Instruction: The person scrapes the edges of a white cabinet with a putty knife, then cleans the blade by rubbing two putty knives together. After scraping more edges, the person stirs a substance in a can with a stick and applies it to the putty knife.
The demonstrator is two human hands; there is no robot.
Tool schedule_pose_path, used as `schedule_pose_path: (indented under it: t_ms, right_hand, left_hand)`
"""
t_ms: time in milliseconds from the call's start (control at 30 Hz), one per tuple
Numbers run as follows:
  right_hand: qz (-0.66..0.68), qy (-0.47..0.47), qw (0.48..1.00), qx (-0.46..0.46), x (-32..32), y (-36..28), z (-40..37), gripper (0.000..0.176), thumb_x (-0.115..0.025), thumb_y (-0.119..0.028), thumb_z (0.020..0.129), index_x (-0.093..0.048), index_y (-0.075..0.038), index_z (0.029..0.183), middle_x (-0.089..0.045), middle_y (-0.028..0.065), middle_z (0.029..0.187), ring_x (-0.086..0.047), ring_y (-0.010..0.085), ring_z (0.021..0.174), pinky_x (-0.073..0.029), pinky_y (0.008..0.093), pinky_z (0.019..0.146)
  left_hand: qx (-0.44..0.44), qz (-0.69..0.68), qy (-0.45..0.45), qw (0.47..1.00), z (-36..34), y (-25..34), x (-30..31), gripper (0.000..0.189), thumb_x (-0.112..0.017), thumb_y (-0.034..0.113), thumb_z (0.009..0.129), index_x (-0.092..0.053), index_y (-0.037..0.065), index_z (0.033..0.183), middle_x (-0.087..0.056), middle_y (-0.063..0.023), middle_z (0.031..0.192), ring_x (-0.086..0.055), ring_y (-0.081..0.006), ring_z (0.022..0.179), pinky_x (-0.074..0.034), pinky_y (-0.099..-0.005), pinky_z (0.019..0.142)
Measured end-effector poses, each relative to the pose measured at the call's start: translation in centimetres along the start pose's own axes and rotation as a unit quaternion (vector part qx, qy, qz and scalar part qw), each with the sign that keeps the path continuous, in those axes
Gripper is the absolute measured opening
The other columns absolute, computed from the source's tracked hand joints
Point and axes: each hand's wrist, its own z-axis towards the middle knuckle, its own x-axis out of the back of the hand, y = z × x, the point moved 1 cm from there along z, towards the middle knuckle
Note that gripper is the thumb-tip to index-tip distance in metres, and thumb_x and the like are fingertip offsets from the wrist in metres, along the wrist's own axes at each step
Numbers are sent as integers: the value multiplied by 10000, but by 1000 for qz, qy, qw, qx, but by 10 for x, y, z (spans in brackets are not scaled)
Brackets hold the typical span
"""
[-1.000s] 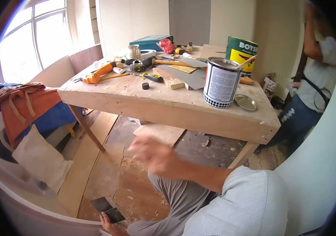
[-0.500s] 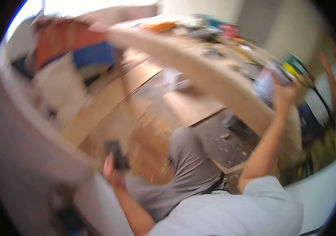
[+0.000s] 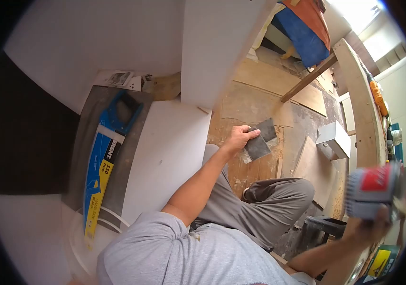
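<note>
Two flat, dark grey square pieces [image 3: 261, 147] are pinched in my left hand [image 3: 237, 141], thumb on top, above the wood-covered floor. One lower corner carries a pale, crinkled smear. On the right, my right hand [image 3: 376, 225] grips a grey can with a red label [image 3: 373, 183] from below. Motion blurs both the hand and the can, beside the wooden workbench edge [image 3: 366, 114].
A hand saw in a blue and yellow sleeve [image 3: 101, 175] lies left of a white panel [image 3: 162, 156]. A white box [image 3: 336, 140] and a black stool-like object [image 3: 325, 225] stand near the bench. A green and yellow container [image 3: 383, 261] sits lower right.
The view has swung to the left, bringing the saw and white panel into sight. My left hand still holds the dark pieces, now raised more plainly into view; the can remains in my right hand.
</note>
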Motion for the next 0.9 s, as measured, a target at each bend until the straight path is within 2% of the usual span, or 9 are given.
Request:
schedule_pose_path:
  t_ms: [133,233,300,333,400,633,733,833,900]
  right_hand:
    - [44,-226,971,-61,-159,84,-57,1316,-1046,-333,600,-303,-13,1638,-557,122,1476,-595,302,1330,-533,464,1099]
    - [138,-320,936,-50,-286,73,-92,1435,-1082,-394,519,-281,5,1641,-592,126,1447,-596,281,1336,-494,433,1144]
    - [178,-373,909,-60,-334,83,-117,1437,-1069,-362,548,-235,14,1656,-568,169,1475,-568,310,1377,-444,445,1191]
    - [195,-391,898,-55,-354,91,-129,1424,-1055,-340,576,-208,23,1663,-545,200,1496,-548,331,1405,-419,454,1211]
    - [210,-421,881,-55,-387,99,-151,1449,-1053,-314,574,-174,29,1673,-497,224,1552,-488,353,1469,-388,474,1232]
    - [143,-488,856,-96,-408,93,-178,1468,-1070,-288,569,-156,-1,1681,-397,282,1628,-425,383,1519,-370,474,1249]
    - [91,-477,872,60,-372,108,-162,1391,-1011,-443,619,-206,-27,1674,-405,286,1627,-402,457,1516,-383,506,1229]
    - [77,-389,907,144,-309,108,-96,1011,-1011,-268,666,-530,1,1514,-518,260,1535,-510,430,1443,-456,505,1161]
    - [-16,-252,951,180,-271,135,-60,741,-972,-133,721,-636,25,1362,-652,226,1352,-643,385,1266,-533,434,1057]
  left_hand:
    - [10,29,-7,1000,12,-19,5,287,-778,325,994,-785,43,1044,-752,8,900,-656,-77,854,-514,-268,742]
    - [-312,-80,66,944,-11,-13,1,325,-793,350,982,-792,52,1113,-750,12,901,-640,-80,986,-514,-281,746]
    - [-195,-319,-2,928,-52,40,3,394,-807,396,965,-792,56,1163,-741,10,898,-597,-76,1070,-501,-288,754]
    - [-2,100,83,992,5,1,10,385,-810,397,961,-791,42,1111,-722,18,880,-605,-73,945,-479,-279,741]
    - [0,56,55,997,6,9,9,366,-809,390,962,-789,43,1076,-713,24,873,-598,-72,888,-472,-275,741]
    - [-31,-101,6,994,-2,25,12,304,-769,320,998,-765,18,1032,-701,32,863,-578,-76,767,-470,-270,747]
    - [-45,-60,34,997,8,25,15,294,-754,302,1012,-759,19,1093,-722,14,930,-628,-96,808,-500,-270,805]
    - [-161,-228,129,952,-30,37,-5,287,-736,275,1027,-729,25,1169,-763,-31,1017,-717,-137,872,-572,-291,856]
    - [-29,-187,-9,982,8,34,18,249,-709,241,1044,-714,33,1181,-776,-59,1020,-743,-150,883,-606,-304,836]
